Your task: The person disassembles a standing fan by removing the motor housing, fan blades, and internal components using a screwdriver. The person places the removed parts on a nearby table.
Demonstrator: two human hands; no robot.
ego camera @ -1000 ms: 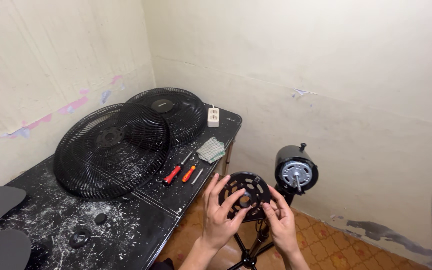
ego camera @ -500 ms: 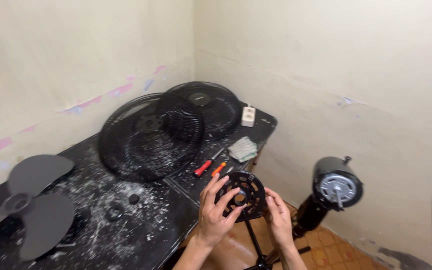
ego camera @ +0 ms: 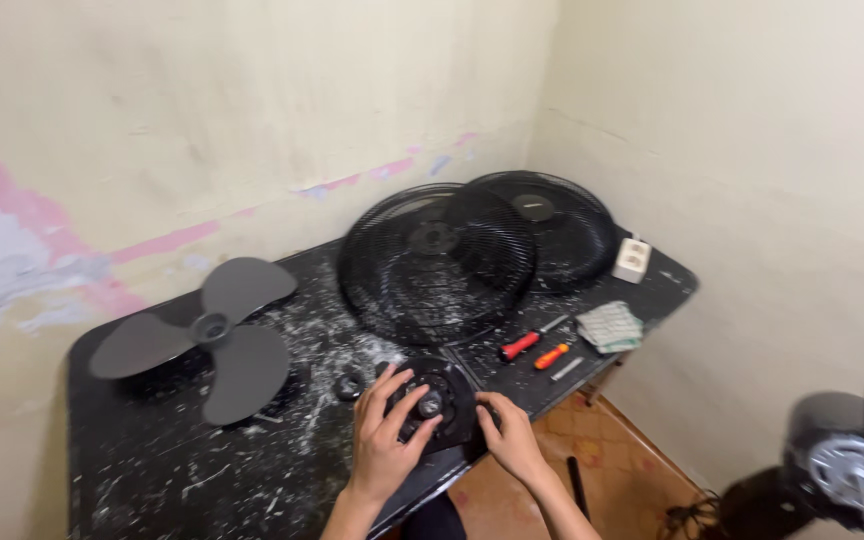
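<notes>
We hold the round black motor cover [ego camera: 439, 403] in both grips — left hand [ego camera: 384, 443], right hand [ego camera: 512, 446] pinching its edges — over the counter [ego camera: 172, 480].

a black paint-flecked table [ego camera: 152, 480] fills a corner of cream walls [ego camera: 252, 90] streaked pink, above orange tiled floor [ego camera: 642, 450].

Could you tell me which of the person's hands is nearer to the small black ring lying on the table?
Left. The left hand lies just right of the small black ring; the right hand is farther right, beyond the round black plate.
</notes>
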